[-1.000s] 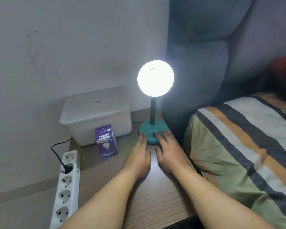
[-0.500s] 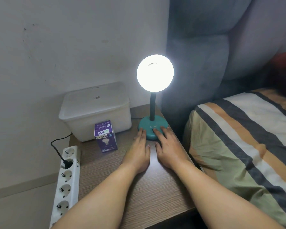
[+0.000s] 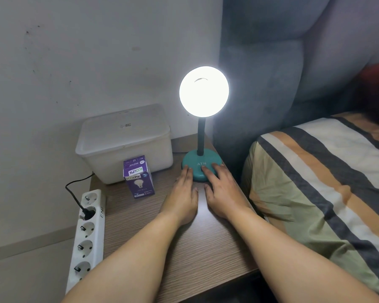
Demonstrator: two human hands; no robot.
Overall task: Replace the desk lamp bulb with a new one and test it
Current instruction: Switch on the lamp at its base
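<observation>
We see both hands palm-down on the tabletop [image 3: 184, 248], fingers spread and holding nothing. The left hand [image 3: 182, 193] touches the rim of the lamp's teal base [image 3: 197, 165]; the right hand [image 3: 222, 191] has fingers resting on top of it. The bulb [image 3: 204, 91] glows in the lamp. A purple bulb box [image 3: 139, 177] stands before a closed white container [image 3: 125, 143]; we cannot tell their contents.

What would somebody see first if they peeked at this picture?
The glowing round lamp head grabs the eye first, shining bright white above its teal base at the back of the wooden bedside table. Next come the hands, left hand and right hand, flat on the table, fingers touching the base. A purple bulb box stands left of them.
</observation>
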